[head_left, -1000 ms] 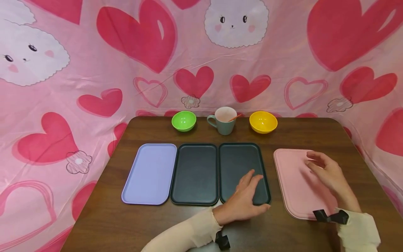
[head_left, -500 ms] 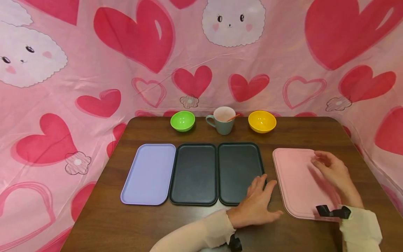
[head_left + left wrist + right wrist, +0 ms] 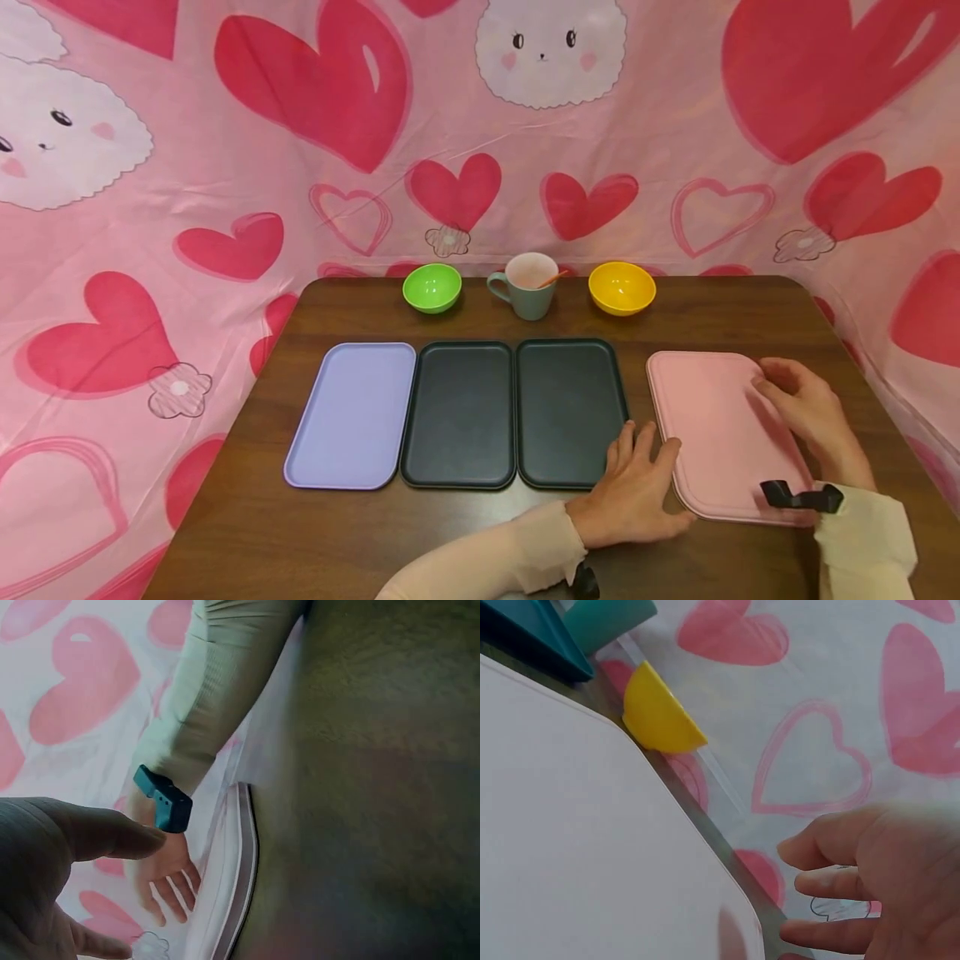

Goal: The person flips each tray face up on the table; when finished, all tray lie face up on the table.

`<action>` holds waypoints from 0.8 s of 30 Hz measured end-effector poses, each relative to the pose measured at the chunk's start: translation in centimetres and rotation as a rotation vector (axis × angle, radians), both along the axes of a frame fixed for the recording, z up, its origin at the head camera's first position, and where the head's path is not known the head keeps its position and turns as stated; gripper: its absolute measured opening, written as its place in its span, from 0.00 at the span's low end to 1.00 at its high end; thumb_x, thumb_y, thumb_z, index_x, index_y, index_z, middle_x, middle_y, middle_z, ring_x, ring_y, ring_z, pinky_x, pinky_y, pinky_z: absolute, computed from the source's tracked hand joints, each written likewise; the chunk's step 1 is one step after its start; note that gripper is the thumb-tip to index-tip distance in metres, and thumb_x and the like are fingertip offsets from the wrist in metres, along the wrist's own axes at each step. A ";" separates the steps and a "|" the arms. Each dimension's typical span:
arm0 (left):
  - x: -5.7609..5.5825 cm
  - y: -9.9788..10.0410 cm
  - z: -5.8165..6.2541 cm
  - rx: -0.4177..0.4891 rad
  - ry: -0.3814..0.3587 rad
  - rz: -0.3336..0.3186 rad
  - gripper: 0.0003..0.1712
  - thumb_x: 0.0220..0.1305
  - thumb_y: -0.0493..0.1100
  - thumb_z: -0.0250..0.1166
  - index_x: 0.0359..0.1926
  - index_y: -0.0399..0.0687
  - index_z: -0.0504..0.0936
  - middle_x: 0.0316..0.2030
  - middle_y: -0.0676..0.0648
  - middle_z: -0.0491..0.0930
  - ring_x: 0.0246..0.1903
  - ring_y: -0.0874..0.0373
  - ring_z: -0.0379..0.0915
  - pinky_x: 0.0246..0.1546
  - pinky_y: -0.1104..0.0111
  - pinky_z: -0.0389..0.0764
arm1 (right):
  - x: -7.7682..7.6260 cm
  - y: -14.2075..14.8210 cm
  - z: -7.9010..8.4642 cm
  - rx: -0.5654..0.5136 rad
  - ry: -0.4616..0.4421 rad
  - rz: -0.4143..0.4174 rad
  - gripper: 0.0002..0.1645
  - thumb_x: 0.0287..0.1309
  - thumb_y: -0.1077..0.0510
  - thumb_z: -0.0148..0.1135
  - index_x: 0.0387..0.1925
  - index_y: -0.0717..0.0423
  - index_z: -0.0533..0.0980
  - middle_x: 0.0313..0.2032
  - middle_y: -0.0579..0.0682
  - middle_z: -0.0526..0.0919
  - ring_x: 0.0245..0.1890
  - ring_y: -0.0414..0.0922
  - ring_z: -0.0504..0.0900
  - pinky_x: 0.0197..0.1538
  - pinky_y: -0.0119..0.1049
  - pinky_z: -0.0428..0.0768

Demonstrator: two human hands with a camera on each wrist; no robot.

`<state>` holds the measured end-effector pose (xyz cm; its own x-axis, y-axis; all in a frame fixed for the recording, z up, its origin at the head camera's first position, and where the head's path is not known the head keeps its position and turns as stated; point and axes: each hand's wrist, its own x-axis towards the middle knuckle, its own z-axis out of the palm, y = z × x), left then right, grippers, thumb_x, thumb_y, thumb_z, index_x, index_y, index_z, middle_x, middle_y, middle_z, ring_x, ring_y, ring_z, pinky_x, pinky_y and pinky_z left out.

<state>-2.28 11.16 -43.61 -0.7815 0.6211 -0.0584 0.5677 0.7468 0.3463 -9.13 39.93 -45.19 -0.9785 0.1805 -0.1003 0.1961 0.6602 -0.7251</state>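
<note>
A pink tray (image 3: 720, 433) lies flat at the right of the table; in the left wrist view its side edge (image 3: 238, 877) looks layered. My left hand (image 3: 633, 500) hovers at its near left side, fingers spread, thumb toward the tray, holding nothing. Over on the far side, my right hand (image 3: 810, 408) is beside the tray's right edge with fingers gently bent. The right wrist view has these fingers (image 3: 825, 847) apart from the pale tray surface (image 3: 592, 825). Left of my left hand lies a dark tray (image 3: 566, 400), its near right corner partly covered by that hand.
Another dark tray (image 3: 461, 408) and a lilac tray (image 3: 352, 417) continue the row leftward. Along the table's back edge stand a green bowl (image 3: 432, 290), a grey-green mug (image 3: 528, 296) with an orange stick in it, and a yellow bowl (image 3: 622, 290). A heart-patterned cloth hangs behind.
My left hand has moved right, from over the dark tray to the pink tray's left side. My right hand has shifted slightly right, from above the pink tray to its right edge.
</note>
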 end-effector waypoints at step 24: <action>0.1 2.2 -1.3 -0.202 0.033 0.021 0.45 0.52 0.73 0.68 0.67 0.68 0.64 0.67 0.45 0.68 0.75 0.39 0.52 0.70 0.49 0.64 | -1.1 0.7 -0.6 -0.020 -0.187 0.129 0.43 0.72 0.40 0.48 0.73 0.66 0.54 0.70 0.81 0.53 0.65 0.79 0.55 0.60 0.77 0.59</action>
